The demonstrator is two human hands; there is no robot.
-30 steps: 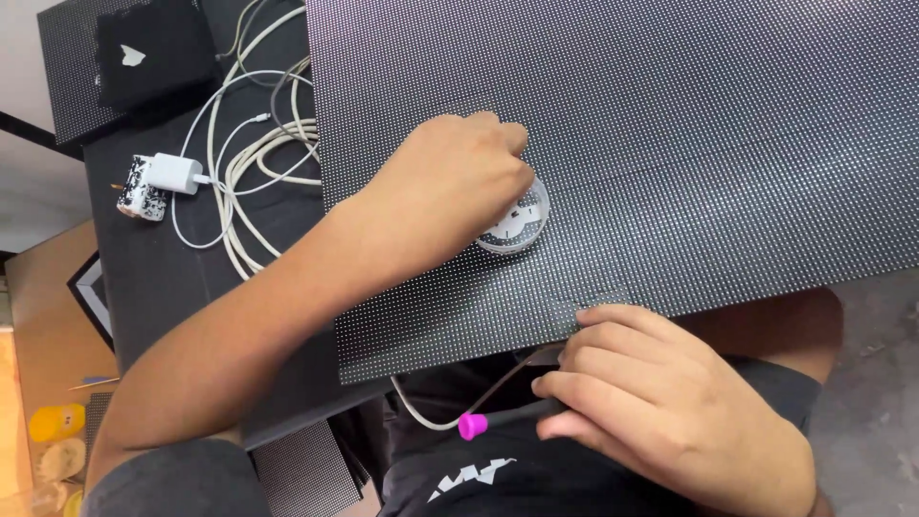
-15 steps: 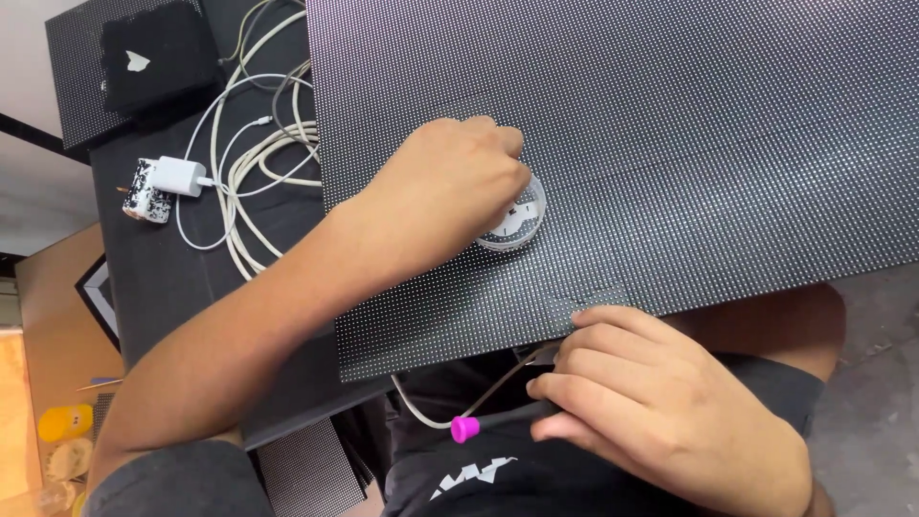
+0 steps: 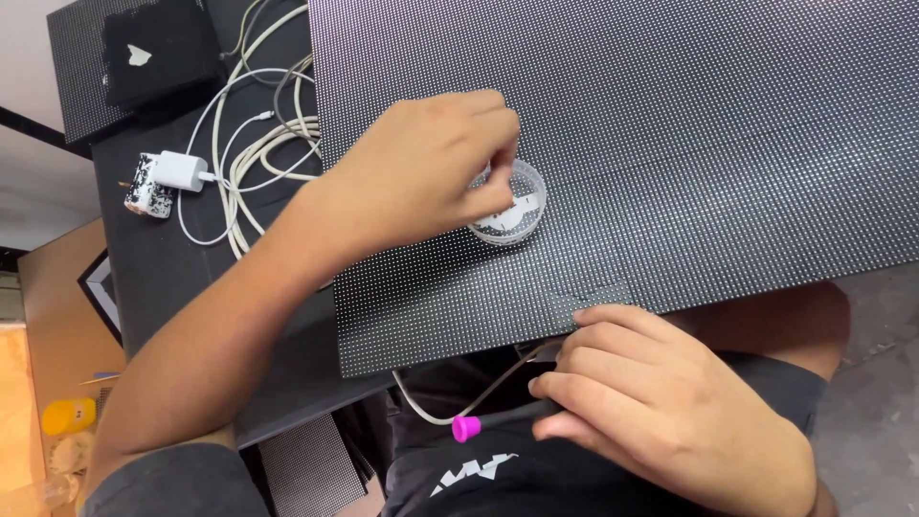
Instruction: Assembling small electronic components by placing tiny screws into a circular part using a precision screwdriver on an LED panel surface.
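A large black dotted panel [image 3: 718, 144] lies across the table and over my lap. On it stands a small clear round dish [image 3: 522, 215] with white bits inside. My left hand [image 3: 421, 182] hovers over the dish's left rim with thumb and forefinger pinched together; whether anything is between them is hidden. My right hand [image 3: 661, 402] rests at the panel's near edge, fingers closed on a thin pale tube [image 3: 498, 383] that curves down to a magenta cap [image 3: 466, 428].
Left of the panel lie a white charger plug [image 3: 177, 172], coiled white cables [image 3: 258, 144] and a black box [image 3: 153, 53] on a dark mat. A yellow object [image 3: 67, 416] sits at the lower left, and a smaller dotted panel [image 3: 306, 469] leans below the table.
My left hand's fingers have lifted and pinched at the dish, uncovering more of it. My right hand has stayed at the panel's edge.
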